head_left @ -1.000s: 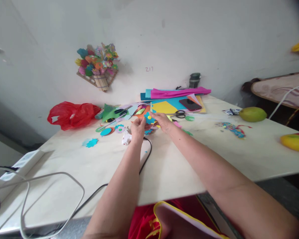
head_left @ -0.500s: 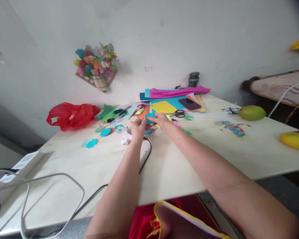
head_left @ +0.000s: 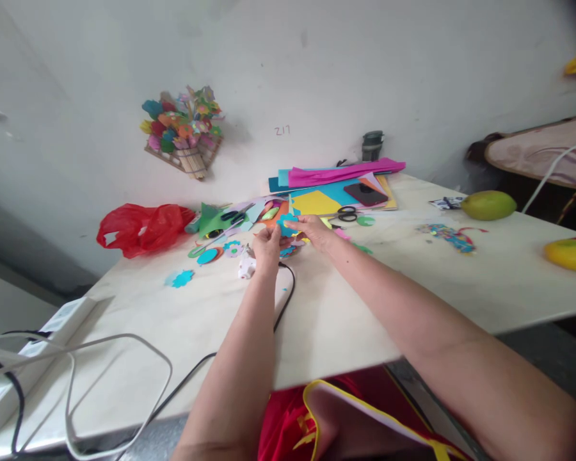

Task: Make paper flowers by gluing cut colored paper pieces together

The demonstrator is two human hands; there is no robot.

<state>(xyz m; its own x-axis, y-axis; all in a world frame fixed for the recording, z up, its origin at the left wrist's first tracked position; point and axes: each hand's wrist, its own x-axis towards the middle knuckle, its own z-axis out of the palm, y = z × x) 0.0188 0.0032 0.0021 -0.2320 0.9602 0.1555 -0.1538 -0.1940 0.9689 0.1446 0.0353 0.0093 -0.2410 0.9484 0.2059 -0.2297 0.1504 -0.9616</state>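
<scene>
Pinching a blue flower (head_left: 283, 224), left hand (head_left: 267, 248) at one edge, right hand (head_left: 317, 232) opposite

A bouquet of colourful craft flowers (head_left: 180, 125) hangs on the pale wall (head_left: 317, 70), left of a handwritten number (head_left: 282, 130). Below it, a crumpled red plastic bag (head_left: 141, 227) sits at the back left of the desk (head_left: 206, 314). A dark lidded cup (head_left: 372, 146) stands upright near the wall. At right lie 2 fruits, 1 green (head_left: 488, 205) and 1 yellow (head_left: 570, 255), apart. A white cable (head_left: 170, 370) loops beside a white power strip (head_left: 70, 320) at left.
</scene>
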